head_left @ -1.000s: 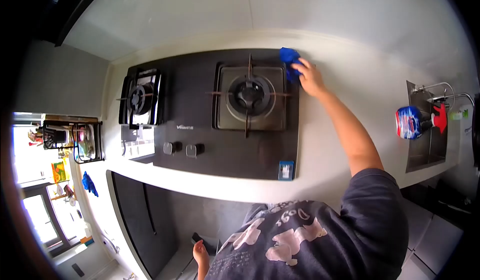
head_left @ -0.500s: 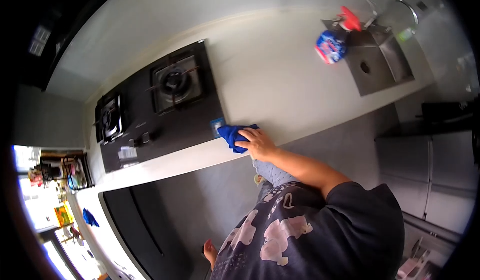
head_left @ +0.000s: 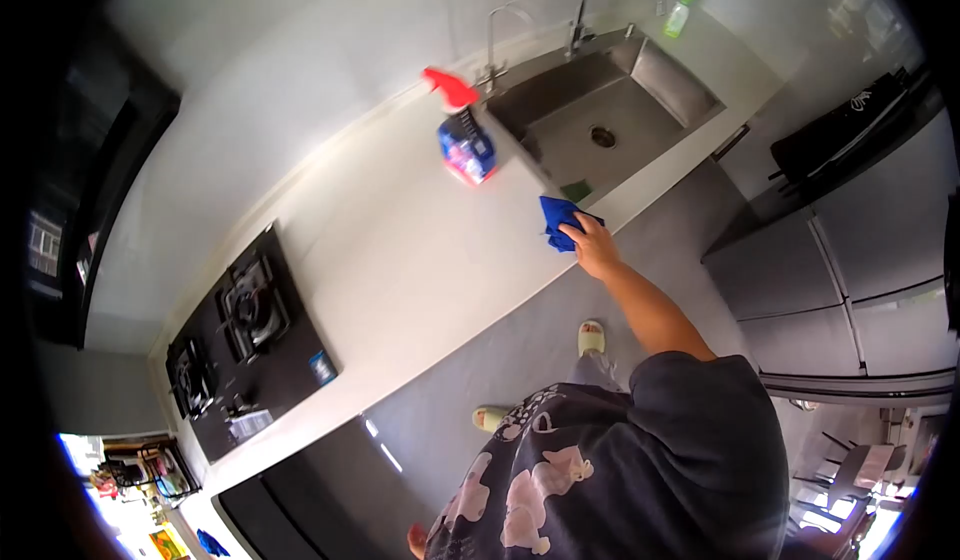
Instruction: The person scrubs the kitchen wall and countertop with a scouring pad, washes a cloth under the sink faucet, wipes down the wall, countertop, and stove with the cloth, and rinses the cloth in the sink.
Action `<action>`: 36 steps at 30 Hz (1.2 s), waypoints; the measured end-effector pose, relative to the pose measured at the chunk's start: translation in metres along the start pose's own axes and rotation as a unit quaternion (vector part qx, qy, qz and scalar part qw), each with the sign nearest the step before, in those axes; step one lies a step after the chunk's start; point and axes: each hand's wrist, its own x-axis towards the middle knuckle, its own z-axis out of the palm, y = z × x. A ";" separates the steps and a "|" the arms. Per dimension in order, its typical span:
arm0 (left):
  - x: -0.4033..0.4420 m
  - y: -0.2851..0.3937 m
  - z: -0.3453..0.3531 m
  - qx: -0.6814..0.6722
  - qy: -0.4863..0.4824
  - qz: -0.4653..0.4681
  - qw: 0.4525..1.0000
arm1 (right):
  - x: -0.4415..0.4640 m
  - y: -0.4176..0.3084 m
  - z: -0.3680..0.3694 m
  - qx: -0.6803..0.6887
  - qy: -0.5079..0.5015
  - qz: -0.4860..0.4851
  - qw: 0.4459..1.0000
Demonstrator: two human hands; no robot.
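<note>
My right hand (head_left: 592,244) is pressed onto a crumpled blue cloth (head_left: 560,223), with its fingers closed over it. The cloth lies on the white countertop (head_left: 420,280) at the front edge, close to the near left corner of the steel sink (head_left: 690,95). A spray bottle (head_left: 466,145) with a red trigger head and a blue body stands to the left of the sink, beyond the cloth. Low in the view, beside my shirt, only a small part of my left hand (head_left: 417,540) shows; its fingers are mostly cut off.
A black gas hob (head_left: 275,365) is set into the counter at left. Behind the sink rise a tall faucet (head_left: 580,15) and a thinner tap (head_left: 491,50); a small green-capped bottle (head_left: 679,16) stands at its far corner. A grey refrigerator (head_left: 800,270) is at right.
My right hand has carried the blue cloth along the counter's front edge, from beside the hob to the sink's near corner. The view has swung right, bringing the whole sink in.
</note>
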 end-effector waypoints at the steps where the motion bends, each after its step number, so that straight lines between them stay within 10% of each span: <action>1: -0.004 0.010 0.026 -0.003 -0.013 0.020 1.000 | 0.000 0.039 -0.007 -0.008 0.003 0.017 1.000; 6: -0.034 0.065 0.188 -0.087 -0.084 0.106 0.987 | 0.009 0.223 -0.055 -0.028 0.016 0.076 0.997; 10: -0.094 0.195 0.354 0.224 -0.146 0.212 0.940 | 0.015 0.338 -0.101 -0.062 -0.043 0.269 0.960; 13: -0.110 0.272 0.461 0.212 -0.235 0.242 0.917 | 0.019 0.395 -0.120 -0.094 -0.009 0.310 0.946; 23: -0.079 0.483 0.907 0.050 -0.462 0.462 0.755 | 0.087 0.390 -0.169 0.335 0.103 0.266 0.898; 30: -0.073 0.607 1.168 0.183 -0.270 0.485 0.811 | 0.173 0.380 -0.213 0.374 0.026 0.235 0.897; 34: -0.032 0.599 1.246 -0.087 -0.285 0.206 0.932 | 0.221 0.386 -0.220 0.404 0.001 0.183 0.896; 36: -0.065 0.612 1.220 0.063 -0.245 0.328 0.910 | 0.238 0.393 -0.211 0.396 0.000 0.154 0.905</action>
